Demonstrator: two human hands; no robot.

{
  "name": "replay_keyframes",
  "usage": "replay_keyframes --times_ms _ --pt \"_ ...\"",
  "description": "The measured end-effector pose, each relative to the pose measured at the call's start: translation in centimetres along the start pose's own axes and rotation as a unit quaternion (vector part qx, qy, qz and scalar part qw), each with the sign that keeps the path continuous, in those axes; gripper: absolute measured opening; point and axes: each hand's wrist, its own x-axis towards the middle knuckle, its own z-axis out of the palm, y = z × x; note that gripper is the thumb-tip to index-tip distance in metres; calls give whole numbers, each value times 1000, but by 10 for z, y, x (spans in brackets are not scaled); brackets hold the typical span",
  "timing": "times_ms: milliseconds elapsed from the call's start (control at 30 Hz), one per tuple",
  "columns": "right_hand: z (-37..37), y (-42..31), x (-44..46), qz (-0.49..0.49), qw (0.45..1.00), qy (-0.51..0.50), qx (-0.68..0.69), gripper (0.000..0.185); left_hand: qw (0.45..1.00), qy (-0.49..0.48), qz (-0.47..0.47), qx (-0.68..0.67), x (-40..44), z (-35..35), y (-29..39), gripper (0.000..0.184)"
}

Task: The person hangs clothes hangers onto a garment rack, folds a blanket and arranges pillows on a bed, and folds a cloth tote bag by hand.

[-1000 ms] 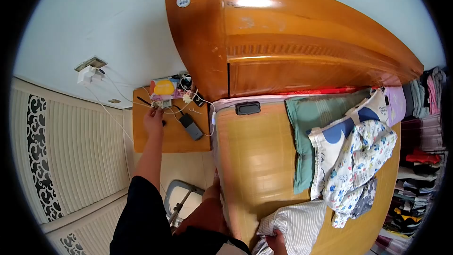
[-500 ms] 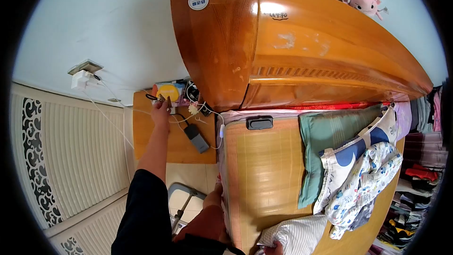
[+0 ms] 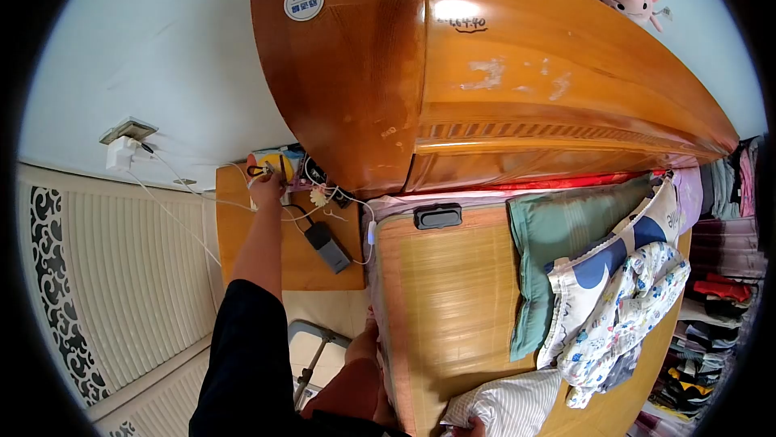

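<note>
Where the left hand (image 3: 265,190) pinches a small dark looped item (image 3: 257,170) over the nightstand (image 3: 242,255), the load looks light and thin, best taken by the loop; its exact kind cannot be told. The right hand (image 3: 470,427), at the near edge, grasps the corner of a striped pillow (image 3: 517,396), probably soft and yielding. Louvred doors (image 3: 137,251) stand left; the smooth bamboo mat (image 3: 453,291) fills the middle, with hanging clothes (image 3: 748,178) far right.
</note>
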Motion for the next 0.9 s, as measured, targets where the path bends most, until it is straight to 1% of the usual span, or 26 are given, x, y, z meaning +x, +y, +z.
replay_keyframes --times_ms 67,100,167,200,267,300,367,400,467,533,567,633,700,733,767,800,867,900 --pt "1 1 -1 -14 1000 -24 14 36 1000 3 1 13 0 2 2 22" --pt "2 0 -2 -13 1000 -25 14 36 1000 6 -2 -4 0 4 2 21" --pt "2 -2 -1 15 999 -38 -6 34 1000 10 -3 -23 3 4 1 20" --pt "3 -2 1 16 999 -40 -7 34 1000 6 -1 0 5 4 -1 22" --pt "13 -2 -8 -11 1000 -9 6 33 1000 3 3 21 7 2 -2 24" --pt "13 -3 -10 -11 1000 -10 5 33 1000 -2 -10 4 7 1 -3 23" --pt "8 -2 -14 -33 996 -56 -60 33 1000 -8 -23 -13 1 -1 -3 22" --pt "7 -1 -14 -33 996 -57 -59 33 1000 -1 -5 -5 -2 -2 -3 21" --pt "7 0 -10 -21 999 -16 -45 32 1000 4 14 1 -5 -7 -10 21" --pt "6 -1 -7 -22 999 -21 -39 32 998 -23 46 -48 -6 -16 -25 21" --pt "6 0 -7 -22 999 -23 -34 32 997 -25 49 -50 -15 -19 -27 21" --pt "10 0 -8 -31 998 -37 -31 31 997 6 44 -70 -39 -26 -31 18" --pt "7 1 -7 -40 998 -49 -24 31 998 -6 36 -54 -65 -38 -38 18" --pt "4 -3 0 5 990 -137 14 30 999 -15 25 -36 -79 -43 -43 18" --pt "16 -2 -12 49 972 -223 52 30 998 -22 22 -57 -92 -45 -52 18" --pt "33 5 -19 -51 998 -39 6 29 996 -30 20 -76 -105 -48 -61 18" --pt "18 6 -8 -53 997 -49 1 29 990 -130 61 0 -144 -59 -76 19" --pt "12 5 0 -52 997 -57 -13 30 987 -154 42 -35 -169 -61 -86 19"
